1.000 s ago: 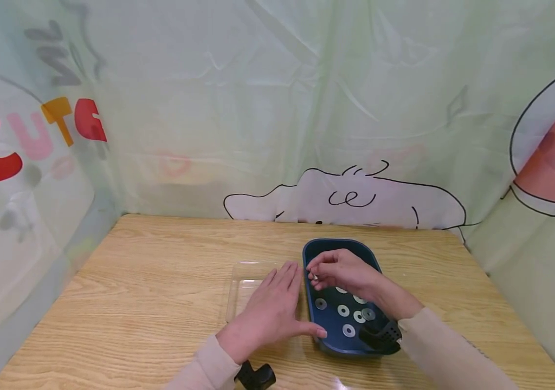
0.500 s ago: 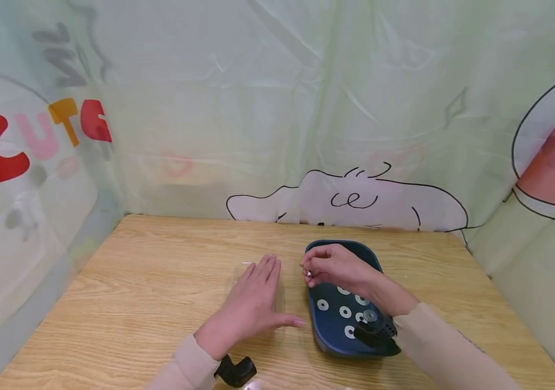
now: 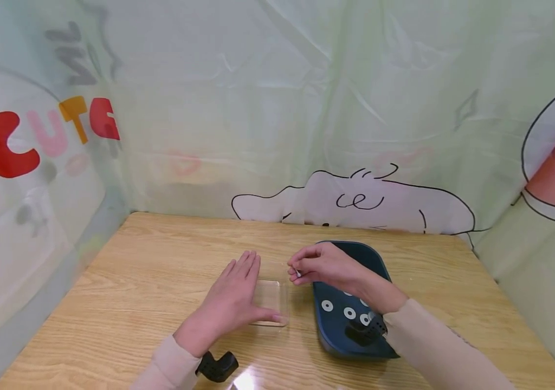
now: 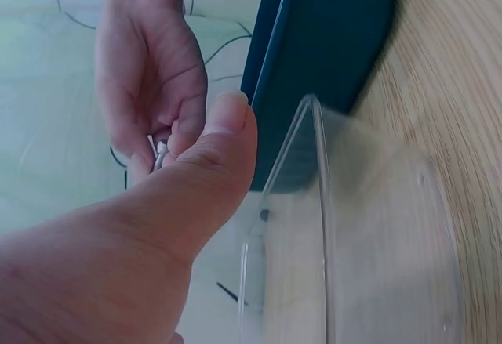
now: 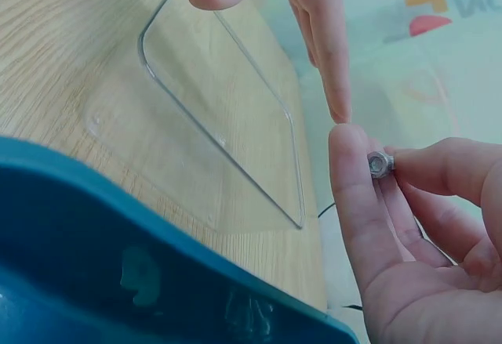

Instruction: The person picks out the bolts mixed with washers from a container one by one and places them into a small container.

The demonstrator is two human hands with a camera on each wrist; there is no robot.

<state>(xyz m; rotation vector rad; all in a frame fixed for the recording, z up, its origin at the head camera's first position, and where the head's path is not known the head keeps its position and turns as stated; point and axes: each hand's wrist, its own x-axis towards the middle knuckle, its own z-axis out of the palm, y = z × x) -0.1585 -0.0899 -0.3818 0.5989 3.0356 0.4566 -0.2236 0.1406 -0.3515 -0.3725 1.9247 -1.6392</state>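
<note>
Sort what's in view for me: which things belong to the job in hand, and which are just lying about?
Likely part of the job:
- small metal piece, pinched by the right hand
- clear container, near the left hand
- blue bin and the pale rings in it

Likely just surroundings:
- printed backdrop
- wooden table
</note>
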